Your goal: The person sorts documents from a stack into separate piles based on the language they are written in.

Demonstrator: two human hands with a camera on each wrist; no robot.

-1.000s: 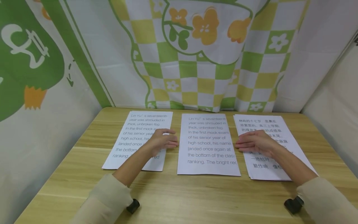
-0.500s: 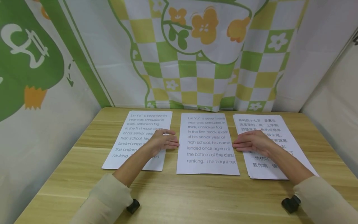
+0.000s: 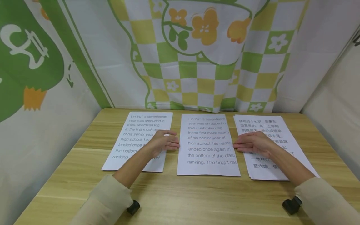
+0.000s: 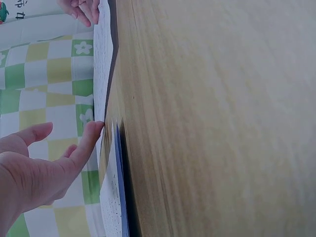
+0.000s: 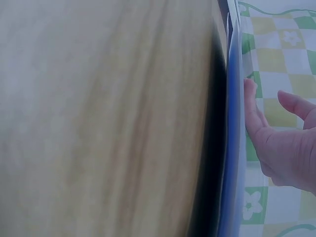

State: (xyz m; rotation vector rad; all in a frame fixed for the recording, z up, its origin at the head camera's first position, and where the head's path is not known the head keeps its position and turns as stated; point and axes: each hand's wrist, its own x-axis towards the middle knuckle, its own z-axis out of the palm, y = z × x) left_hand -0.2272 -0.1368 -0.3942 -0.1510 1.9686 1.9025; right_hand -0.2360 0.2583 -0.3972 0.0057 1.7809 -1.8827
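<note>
A middle printed sheet (image 3: 209, 168) with English text lies flat between my hands. My left hand (image 3: 161, 143) reaches over the left paper stack (image 3: 135, 137), fingertips at the middle sheet's left edge; the left wrist view shows a fingertip touching the paper. From the other side, my right hand (image 3: 254, 143) hovers or rests over the right paper stack (image 3: 270, 172), printed in Chinese. Its fingertips meet the middle sheet's right edge. Both hands have fairly straight fingers and neither grips anything. In the right wrist view the hand (image 5: 286, 143) is beside the stack's raised-looking edge.
Everything lies on a wooden table (image 3: 182, 200). A green and yellow checked curtain (image 3: 191, 78) hangs behind its far edge, with pale fabric walls on both sides. Black wrist cameras (image 3: 133, 207) show below the sleeves.
My right hand has shifted slightly left, bringing its fingertips to the middle sheet's right edge. The left hand has stayed almost still. The papers look nearly unmoved.
</note>
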